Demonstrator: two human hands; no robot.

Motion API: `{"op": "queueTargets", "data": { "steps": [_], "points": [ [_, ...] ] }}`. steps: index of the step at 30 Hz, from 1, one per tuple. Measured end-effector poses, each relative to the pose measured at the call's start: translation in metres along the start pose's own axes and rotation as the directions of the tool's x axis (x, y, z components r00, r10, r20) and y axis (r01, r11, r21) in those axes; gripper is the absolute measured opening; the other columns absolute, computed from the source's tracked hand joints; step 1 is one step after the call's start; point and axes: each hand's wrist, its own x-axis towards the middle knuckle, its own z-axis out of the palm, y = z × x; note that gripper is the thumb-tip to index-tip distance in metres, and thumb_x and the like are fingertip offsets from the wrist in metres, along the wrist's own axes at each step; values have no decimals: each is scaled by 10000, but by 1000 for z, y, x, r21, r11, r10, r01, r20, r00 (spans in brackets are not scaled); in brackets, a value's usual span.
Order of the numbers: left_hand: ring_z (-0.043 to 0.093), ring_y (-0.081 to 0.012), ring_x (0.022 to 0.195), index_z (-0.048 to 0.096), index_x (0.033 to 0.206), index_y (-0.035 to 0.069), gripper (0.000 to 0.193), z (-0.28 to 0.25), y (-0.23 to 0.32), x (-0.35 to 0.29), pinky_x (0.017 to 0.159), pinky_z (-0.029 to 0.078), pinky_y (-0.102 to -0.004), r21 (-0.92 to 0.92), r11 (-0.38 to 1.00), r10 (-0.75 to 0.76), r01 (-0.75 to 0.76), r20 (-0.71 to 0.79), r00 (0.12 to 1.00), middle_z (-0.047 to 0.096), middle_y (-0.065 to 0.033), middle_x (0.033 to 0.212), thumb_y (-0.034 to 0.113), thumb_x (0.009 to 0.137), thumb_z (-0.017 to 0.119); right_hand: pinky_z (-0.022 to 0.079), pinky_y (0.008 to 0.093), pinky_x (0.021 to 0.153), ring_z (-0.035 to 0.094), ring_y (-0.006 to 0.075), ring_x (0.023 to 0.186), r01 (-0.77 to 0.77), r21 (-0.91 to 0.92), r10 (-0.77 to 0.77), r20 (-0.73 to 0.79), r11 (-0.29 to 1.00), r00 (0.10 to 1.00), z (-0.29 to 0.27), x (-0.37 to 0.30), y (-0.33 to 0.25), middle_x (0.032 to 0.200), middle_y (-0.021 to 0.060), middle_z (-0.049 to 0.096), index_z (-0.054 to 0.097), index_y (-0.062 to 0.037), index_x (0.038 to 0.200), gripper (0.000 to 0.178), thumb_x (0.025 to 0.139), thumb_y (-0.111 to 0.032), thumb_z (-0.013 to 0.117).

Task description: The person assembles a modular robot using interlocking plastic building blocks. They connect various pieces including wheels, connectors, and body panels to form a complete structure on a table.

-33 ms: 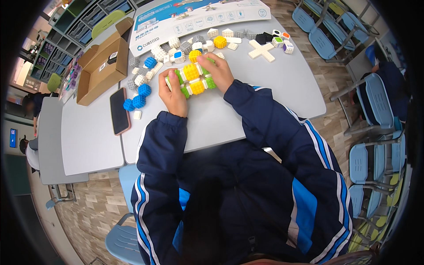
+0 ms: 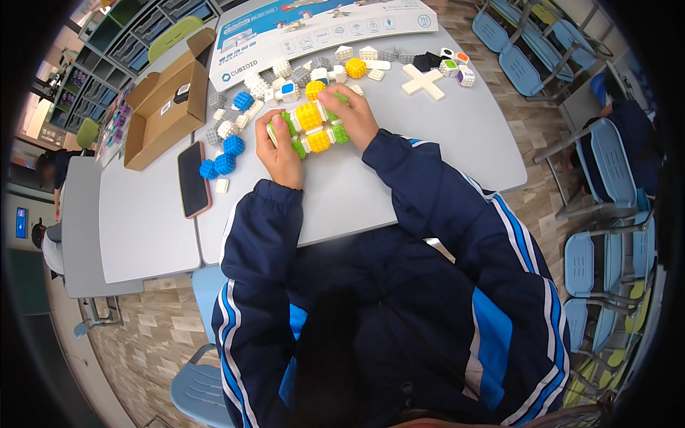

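Note:
Between my two hands is a block assembly [image 2: 310, 117] of yellow and green studded blocks with white joining pieces. My left hand [image 2: 280, 153] grips its left end, the thumb lying along a green block. At the other end my right hand [image 2: 353, 116] is closed on it, thumb near the top; some of its fingers are hidden behind the blocks. A yellow block [image 2: 315, 90] shows just beyond the assembly; I cannot tell whether it is joined on. Blue studded blocks [image 2: 225, 164] lie to the left of my left hand.
A phone [image 2: 191, 180] and an open cardboard box [image 2: 165, 114] are at the left. Grey and white blocks [image 2: 282, 68] are scattered before a large printed box [image 2: 321, 39] at the back. A white cross-shaped piece [image 2: 422, 83] lies at the right, near black pieces [image 2: 427, 61].

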Motion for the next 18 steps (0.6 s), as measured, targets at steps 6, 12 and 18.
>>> {"op": "queueTargets", "data": {
  "steps": [6, 12, 18],
  "points": [
    [541, -236, 1131, 346, 1346, 61, 513, 7, 4, 9, 945, 490, -383, -170, 974, -162, 149, -63, 985, 454, -142, 1315, 446, 1030, 468, 466, 255, 865, 566, 95, 995, 33, 149, -50, 113, 988, 992, -3, -1, -10, 1068, 41, 601, 547, -56, 1151, 328, 900, -186, 712],
    [526, -315, 1239, 320, 1428, 76, 703, 3, 0, 15, 1004, 482, -465, -408, 827, -327, 386, 209, 922, 455, -174, 1384, 631, 998, 341, 454, 269, 903, 548, 104, 1052, 43, 149, -77, 226, 988, 971, -4, -3, -9, 1070, 28, 572, 500, -78, 1185, 450, 837, -158, 774],
    [602, -257, 1116, 410, 1362, 81, 689, -7, -18, 19, 920, 515, -390, -579, 642, -425, 502, 276, 862, 557, -128, 1283, 655, 992, 323, 342, 363, 1040, 441, 222, 1205, 309, -366, -149, 406, 878, 902, -2, -14, -9, 1146, 52, 555, 578, -120, 1139, 428, 797, -258, 795]
  ]
}}
